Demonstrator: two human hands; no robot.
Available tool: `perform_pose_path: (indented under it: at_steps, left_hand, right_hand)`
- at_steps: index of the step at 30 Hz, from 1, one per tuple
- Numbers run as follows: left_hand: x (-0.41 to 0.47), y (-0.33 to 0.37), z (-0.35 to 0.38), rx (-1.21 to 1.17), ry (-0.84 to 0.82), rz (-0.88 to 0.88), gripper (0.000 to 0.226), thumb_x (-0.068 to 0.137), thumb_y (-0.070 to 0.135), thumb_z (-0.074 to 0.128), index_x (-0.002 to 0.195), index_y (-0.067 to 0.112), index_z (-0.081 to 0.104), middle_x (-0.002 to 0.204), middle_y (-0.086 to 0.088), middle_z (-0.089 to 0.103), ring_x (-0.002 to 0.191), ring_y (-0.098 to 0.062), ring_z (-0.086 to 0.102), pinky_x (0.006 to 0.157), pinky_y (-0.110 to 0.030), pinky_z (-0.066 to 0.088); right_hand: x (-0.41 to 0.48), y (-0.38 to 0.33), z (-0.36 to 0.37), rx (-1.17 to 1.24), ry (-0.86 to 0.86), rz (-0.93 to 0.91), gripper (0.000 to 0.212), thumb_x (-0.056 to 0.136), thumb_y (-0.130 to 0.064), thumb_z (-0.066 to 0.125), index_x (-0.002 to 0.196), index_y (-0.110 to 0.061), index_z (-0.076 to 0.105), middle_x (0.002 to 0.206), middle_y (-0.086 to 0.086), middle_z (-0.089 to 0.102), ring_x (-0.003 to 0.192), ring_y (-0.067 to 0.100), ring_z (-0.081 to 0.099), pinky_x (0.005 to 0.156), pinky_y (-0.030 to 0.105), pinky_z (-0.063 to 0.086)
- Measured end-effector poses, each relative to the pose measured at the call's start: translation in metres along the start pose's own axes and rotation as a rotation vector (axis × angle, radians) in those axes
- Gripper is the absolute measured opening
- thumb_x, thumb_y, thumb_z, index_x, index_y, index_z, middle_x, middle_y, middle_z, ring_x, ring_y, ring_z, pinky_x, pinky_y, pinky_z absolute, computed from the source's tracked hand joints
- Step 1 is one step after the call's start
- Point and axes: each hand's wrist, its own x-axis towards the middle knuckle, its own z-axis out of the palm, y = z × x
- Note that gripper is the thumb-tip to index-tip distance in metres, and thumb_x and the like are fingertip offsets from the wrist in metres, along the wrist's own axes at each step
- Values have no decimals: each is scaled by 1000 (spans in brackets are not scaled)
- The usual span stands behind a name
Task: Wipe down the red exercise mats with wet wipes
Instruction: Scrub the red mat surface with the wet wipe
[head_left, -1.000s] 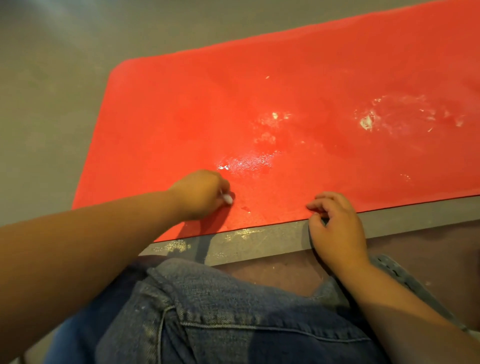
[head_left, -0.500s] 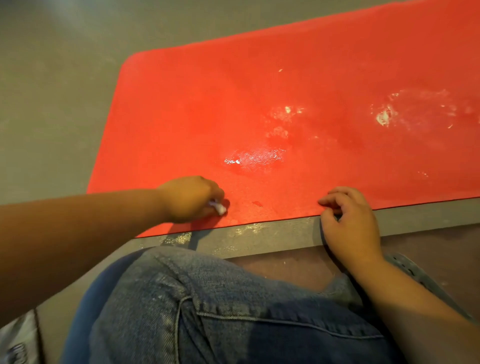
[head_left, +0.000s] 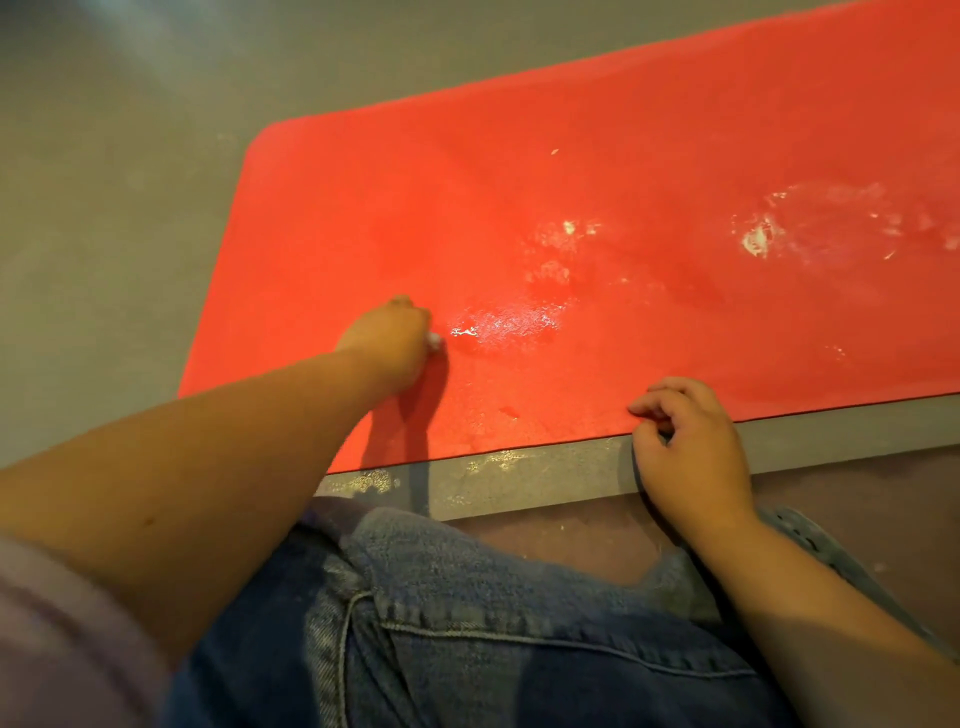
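the left hand (head_left: 395, 338) is clenched around a small balled wet wipe (head_left: 434, 340) and presses it onto the red mat (head_left: 623, 156); a glossy wet patch (head_left: 504, 325) lies just right of this hand. the right hand (head_left: 691, 447) rests on the mat's near edge, fingers loosely curled, gripping nothing visible. judged partly done: white residue (head_left: 756, 241) beyond the right hand remains to wipe.

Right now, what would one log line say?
left hand: pinches wet wipe on red mat | right hand: rests on mat's near edge, grip unclear | white smears: visible
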Motion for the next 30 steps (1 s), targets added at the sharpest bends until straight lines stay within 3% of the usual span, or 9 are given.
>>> perform_pose_path:
  at_steps: [2, 4, 9, 10, 14, 16, 24, 28, 30]
  left_hand:
    - [8, -16, 5, -98, 90, -270, 27, 96, 23, 53, 106, 0, 59, 113, -26, 60, 107, -41, 56, 82, -41, 43]
    - [9, -8, 7, -223, 109, -343, 24, 93, 24, 58, 104, 3, 63, 108, -24, 64, 103, -39, 58, 76, -39, 43]
    - [-4, 54, 1, -193, -68, 353, 17, 88, 24, 61, 99, 17, 72, 100, -8, 67, 96, -28, 61, 76, -34, 46]
    - [2, 48, -2, -154, -61, 388, 19, 88, 24, 60, 100, 16, 72, 102, -8, 66, 98, -28, 60, 78, -34, 46]
    - [28, -7, -8, -56, 71, -202, 28, 95, 26, 56, 104, 2, 68, 111, -23, 63, 105, -38, 58, 82, -40, 44]
    - [25, -4, 1, -94, 110, -284, 25, 95, 21, 55, 104, 2, 69, 112, -24, 62, 103, -40, 58, 81, -41, 44]
    - [-20, 38, -1, -120, -138, 393, 21, 83, 15, 59, 92, 27, 74, 103, 1, 64, 98, -23, 61, 81, -33, 47]
    - [13, 29, -8, -151, 99, -58, 23, 92, 30, 59, 100, 13, 72, 106, -14, 66, 99, -33, 60, 70, -31, 38]
    - [9, 43, -3, -119, 69, -37, 24, 94, 30, 57, 101, 13, 71, 108, -15, 65, 101, -33, 59, 70, -31, 37]
  right_hand:
    - [-1, 0, 1, 3, 1, -4, 19, 82, -1, 55, 88, -13, 68, 109, -6, 49, 104, 19, 54, 85, 32, 46]
    - [-1, 1, 2, 15, 13, -9, 19, 81, 0, 55, 86, -13, 68, 107, -7, 50, 100, 18, 54, 81, 30, 46]
    - [2, -1, 4, 6, 39, 4, 19, 80, -1, 54, 82, -15, 67, 102, -9, 49, 93, 17, 54, 76, 33, 47]
    - [2, 0, 3, 5, 42, 5, 19, 80, -1, 54, 82, -15, 67, 101, -9, 49, 92, 17, 54, 75, 32, 46]
    - [0, 2, 2, 15, 40, 4, 20, 81, -2, 55, 82, -17, 67, 101, -11, 48, 91, 13, 53, 73, 29, 44]
    - [0, 2, 4, 20, 37, 7, 20, 81, -2, 55, 82, -17, 67, 101, -11, 48, 91, 12, 52, 74, 28, 44]
    - [2, 0, 5, 11, 54, 8, 19, 79, -2, 55, 79, -17, 66, 99, -10, 49, 91, 14, 53, 73, 28, 43]
    - [1, 2, 4, 25, 40, 2, 19, 80, -1, 55, 81, -16, 67, 101, -9, 50, 95, 15, 53, 77, 31, 46]
    - [2, 2, 4, 25, 38, 1, 19, 80, -2, 55, 81, -17, 66, 101, -10, 49, 95, 14, 53, 77, 29, 45]
